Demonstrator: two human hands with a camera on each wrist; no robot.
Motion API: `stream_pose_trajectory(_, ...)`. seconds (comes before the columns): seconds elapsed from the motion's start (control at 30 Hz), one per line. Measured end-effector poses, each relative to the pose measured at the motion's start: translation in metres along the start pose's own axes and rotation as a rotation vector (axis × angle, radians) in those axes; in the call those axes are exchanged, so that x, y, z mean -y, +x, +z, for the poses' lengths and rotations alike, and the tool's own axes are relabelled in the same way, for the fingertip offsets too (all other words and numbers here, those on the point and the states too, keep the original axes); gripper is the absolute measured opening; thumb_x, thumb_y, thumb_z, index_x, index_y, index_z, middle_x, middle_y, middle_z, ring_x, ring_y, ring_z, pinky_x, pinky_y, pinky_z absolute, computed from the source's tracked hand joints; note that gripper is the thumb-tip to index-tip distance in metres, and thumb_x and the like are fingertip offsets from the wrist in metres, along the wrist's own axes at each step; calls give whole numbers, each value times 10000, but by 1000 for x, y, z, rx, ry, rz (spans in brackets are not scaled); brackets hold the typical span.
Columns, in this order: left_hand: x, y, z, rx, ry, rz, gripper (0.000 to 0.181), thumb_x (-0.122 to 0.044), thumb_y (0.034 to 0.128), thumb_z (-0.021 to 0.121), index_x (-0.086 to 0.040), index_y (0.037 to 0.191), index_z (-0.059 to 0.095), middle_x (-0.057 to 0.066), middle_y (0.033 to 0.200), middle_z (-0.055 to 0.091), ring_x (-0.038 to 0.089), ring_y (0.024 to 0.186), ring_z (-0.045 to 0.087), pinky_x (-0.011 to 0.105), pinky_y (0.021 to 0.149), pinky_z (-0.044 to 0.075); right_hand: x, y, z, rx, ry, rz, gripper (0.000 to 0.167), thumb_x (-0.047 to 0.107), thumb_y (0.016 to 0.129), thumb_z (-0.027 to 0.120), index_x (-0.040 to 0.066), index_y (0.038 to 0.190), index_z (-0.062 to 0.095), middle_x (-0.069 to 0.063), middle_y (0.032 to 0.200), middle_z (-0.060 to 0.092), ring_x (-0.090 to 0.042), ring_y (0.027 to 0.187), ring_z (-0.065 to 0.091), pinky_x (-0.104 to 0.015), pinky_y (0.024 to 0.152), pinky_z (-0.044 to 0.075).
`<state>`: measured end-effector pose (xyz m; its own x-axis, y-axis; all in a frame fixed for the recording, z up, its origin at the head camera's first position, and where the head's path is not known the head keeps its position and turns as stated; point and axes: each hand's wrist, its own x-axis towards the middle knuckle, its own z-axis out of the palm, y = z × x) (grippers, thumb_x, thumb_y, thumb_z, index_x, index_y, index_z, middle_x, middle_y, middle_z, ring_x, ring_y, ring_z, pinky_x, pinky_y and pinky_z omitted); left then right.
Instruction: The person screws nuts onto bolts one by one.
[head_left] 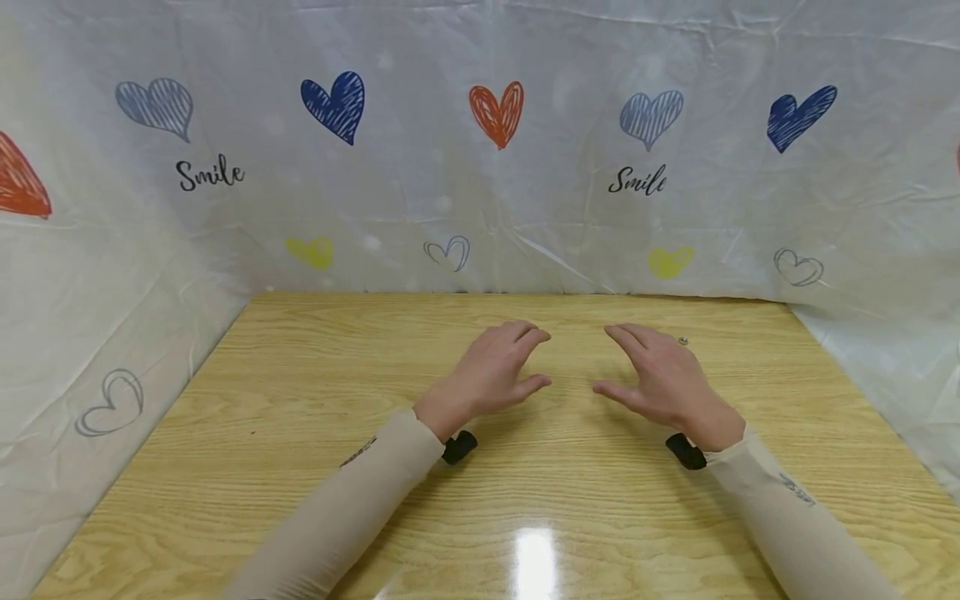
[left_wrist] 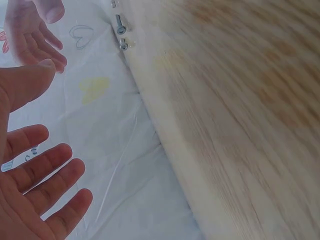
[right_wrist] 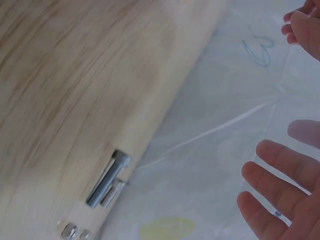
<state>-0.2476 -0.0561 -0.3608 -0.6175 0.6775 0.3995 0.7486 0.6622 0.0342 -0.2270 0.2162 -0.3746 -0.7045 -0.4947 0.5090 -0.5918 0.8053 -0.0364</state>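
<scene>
My left hand [head_left: 491,367] hovers above the wooden table [head_left: 300,375], fingers spread and slightly bent, holding nothing. Across a gap, my right hand [head_left: 663,375] faces it in the same loose pose, also holding nothing. Just beyond the right hand, a small metal piece [head_left: 683,341] shows on the table; the hand hides what lies around it. The right wrist view shows a metal bolt [right_wrist: 107,180] near the table's far edge, a smaller bolt [right_wrist: 112,194] beside it, and a nut [right_wrist: 69,231] with another small metal piece [right_wrist: 85,233]. A bolt [left_wrist: 120,25] also appears in the left wrist view.
A white cloth [head_left: 405,183] printed with hearts and "Smile" hangs behind the table and along both sides. Black straps sit at both wrists, below beige sleeves [head_left: 360,500]. Light glares off the table's near part. A tiny dark speck [head_left: 252,432] marks the left side.
</scene>
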Motion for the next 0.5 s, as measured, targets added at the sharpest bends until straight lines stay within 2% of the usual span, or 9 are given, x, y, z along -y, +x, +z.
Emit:
stream_pose_trajectory(0.2,-8,10,7,33,-6,9,549,-432,873,681,-98,1288,545,38,1219,566,195,1077,563,357,909,459,-9,-7,-4,-4,-12,8,816,540,750,750,57,1360,504,-133,1272,580,-318,1055,600,-493,865,480)
stream_pose_trajectory(0.5,-18,23,15,60,-34,11,530,-434,882,669,-117,1288,543,18,1192,562,180,1037,567,335,883,468,-21,-16,-10,1,-13,31,794,518,749,762,40,1337,525,-137,1236,599,-342,1099,576,-494,887,465)
